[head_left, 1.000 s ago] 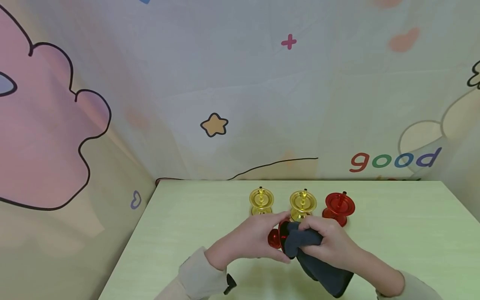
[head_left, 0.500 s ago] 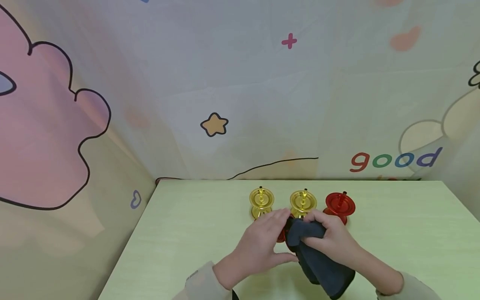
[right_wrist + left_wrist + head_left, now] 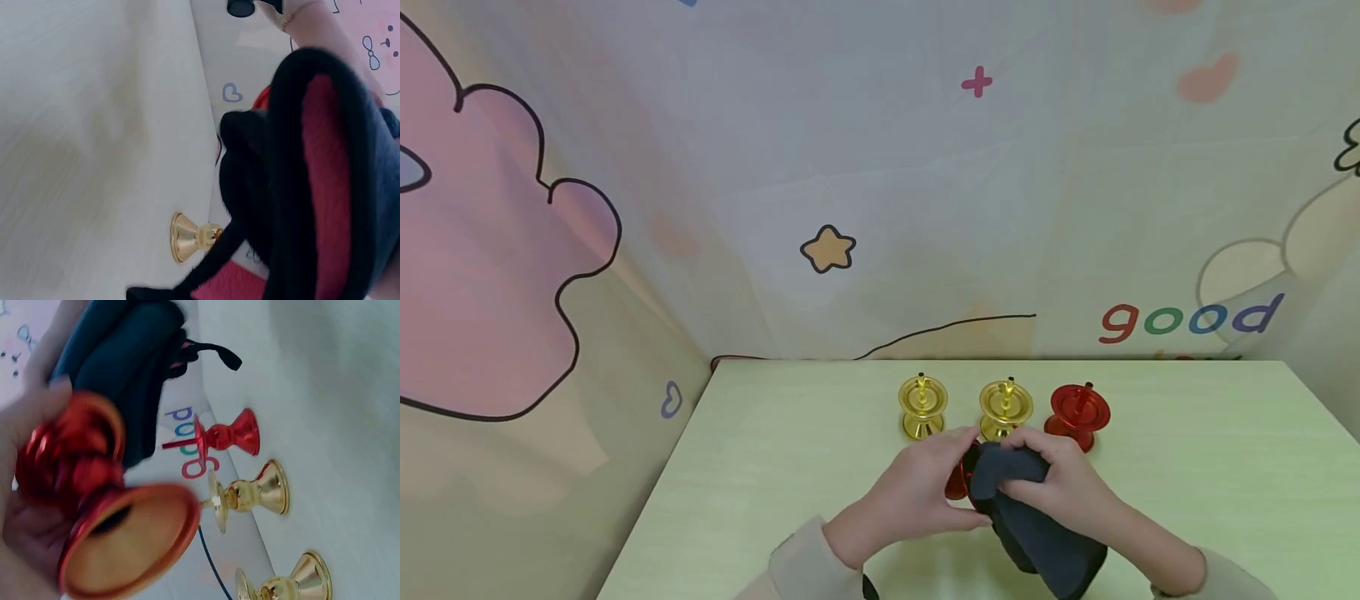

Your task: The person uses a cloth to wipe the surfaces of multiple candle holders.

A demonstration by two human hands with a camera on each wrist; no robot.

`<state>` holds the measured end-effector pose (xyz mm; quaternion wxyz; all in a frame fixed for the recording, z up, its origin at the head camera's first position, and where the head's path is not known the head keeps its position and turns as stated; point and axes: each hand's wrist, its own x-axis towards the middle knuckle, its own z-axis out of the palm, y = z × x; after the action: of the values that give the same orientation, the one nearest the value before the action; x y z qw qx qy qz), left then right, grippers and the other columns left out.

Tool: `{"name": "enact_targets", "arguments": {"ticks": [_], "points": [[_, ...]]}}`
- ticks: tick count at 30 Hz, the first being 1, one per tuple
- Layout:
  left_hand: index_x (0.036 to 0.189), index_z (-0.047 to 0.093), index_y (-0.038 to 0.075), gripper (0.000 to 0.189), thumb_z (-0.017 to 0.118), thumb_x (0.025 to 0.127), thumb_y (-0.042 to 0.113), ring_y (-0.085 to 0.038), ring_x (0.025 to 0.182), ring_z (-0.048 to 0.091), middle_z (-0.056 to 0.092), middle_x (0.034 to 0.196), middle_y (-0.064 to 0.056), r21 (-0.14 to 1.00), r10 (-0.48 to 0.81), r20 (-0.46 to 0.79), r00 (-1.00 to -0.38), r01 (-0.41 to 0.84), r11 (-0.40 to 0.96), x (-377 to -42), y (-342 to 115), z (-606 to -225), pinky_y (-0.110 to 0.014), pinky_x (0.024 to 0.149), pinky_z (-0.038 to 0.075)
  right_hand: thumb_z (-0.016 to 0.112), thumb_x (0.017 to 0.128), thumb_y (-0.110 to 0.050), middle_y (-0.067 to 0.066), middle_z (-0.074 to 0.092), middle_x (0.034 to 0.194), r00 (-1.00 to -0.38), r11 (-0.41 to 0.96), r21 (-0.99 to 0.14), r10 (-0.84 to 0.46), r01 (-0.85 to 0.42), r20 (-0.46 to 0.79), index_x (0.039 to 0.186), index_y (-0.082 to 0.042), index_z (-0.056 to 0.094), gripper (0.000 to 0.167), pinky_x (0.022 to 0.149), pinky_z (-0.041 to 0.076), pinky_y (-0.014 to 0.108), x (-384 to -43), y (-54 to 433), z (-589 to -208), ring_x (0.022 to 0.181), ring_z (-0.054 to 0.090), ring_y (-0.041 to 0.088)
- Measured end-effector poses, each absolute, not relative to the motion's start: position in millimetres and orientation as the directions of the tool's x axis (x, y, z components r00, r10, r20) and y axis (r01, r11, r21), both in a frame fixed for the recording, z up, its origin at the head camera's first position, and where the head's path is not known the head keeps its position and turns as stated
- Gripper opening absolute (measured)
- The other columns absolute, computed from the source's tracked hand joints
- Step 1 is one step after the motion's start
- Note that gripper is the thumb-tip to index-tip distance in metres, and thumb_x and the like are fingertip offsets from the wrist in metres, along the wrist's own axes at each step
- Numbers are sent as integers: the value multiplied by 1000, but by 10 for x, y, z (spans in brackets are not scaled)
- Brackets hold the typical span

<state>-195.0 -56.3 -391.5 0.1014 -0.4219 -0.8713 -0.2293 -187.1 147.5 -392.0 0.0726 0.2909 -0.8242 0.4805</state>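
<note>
My left hand (image 3: 912, 487) holds a red metallic candle holder (image 3: 956, 483) by its dish, thumb and fingers on opposite sides of the rim. In the left wrist view its hollow flared base (image 3: 134, 540) faces the camera, so the candle holder is tipped on its side. My right hand (image 3: 1067, 485) grips a dark navy cloth (image 3: 1045, 537) bunched against the dish. The loose end of the cloth hangs down toward the front. In the right wrist view a pinkish-red inner side (image 3: 326, 187) and a dark strap (image 3: 209, 265) of the cloth show. The cloth hides the inside of the dish.
Behind my hands stand a left gold candle holder (image 3: 923, 400), a middle gold candle holder (image 3: 1006, 405) and a red candle holder (image 3: 1079, 411), all upright in a row. The pale table (image 3: 775, 467) ends at a printed backdrop (image 3: 910, 275).
The held candle holder has turned in my left hand, which rose and came back slightly lower. The cloth stays against the dish, shifting a little. The standing candle holders have not moved.
</note>
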Motion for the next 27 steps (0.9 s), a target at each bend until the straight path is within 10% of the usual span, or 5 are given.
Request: {"name": "enact_targets", "arguments": {"ticks": [5, 12, 18, 27], "points": [[130, 39, 1, 85, 73, 66, 45, -16, 114, 50, 52, 124, -7, 228, 580, 512, -634, 751, 619, -1895, -535, -4013, -26, 91, 44, 67, 77, -10, 2, 61, 91, -931, 323, -889, -273, -325, 242, 103, -7, 56, 28, 60, 52, 27, -1897, 1517, -3883, 75, 59, 6], [131, 39, 6, 84, 79, 62, 35, -16, 108, 54, 55, 120, -5, 488, 360, 557, -749, 645, 588, -1875, -583, -4100, -24, 80, 50, 54, 88, -18, -3, 61, 97, -974, 272, -946, -191, -173, 123, 119, 1, 46, 38, 66, 53, 26, -1950, 1695, -3803, 78, 63, 7], [135, 34, 11, 85, 77, 66, 33, -13, 98, 54, 53, 121, -5, 599, 295, 568, -768, 632, 492, -1834, -539, -4120, -15, 71, 50, 48, 91, -24, 21, 57, 111, -948, 420, -877, -300, -234, 110, 127, 0, 40, 44, 70, 51, 21, -1950, 1656, -3830, 87, 62, 9], [134, 34, 7, 84, 77, 66, 31, -9, 81, 53, 56, 113, -8, 531, 240, 672, -701, 681, 504, -1813, -466, -4146, -8, 64, 46, 59, 85, -18, 11, 64, 90, -919, 505, -769, -257, -392, 299, 117, -14, 47, 34, 55, 49, 21, -1876, 1500, -3837, 69, 59, 4]]}}
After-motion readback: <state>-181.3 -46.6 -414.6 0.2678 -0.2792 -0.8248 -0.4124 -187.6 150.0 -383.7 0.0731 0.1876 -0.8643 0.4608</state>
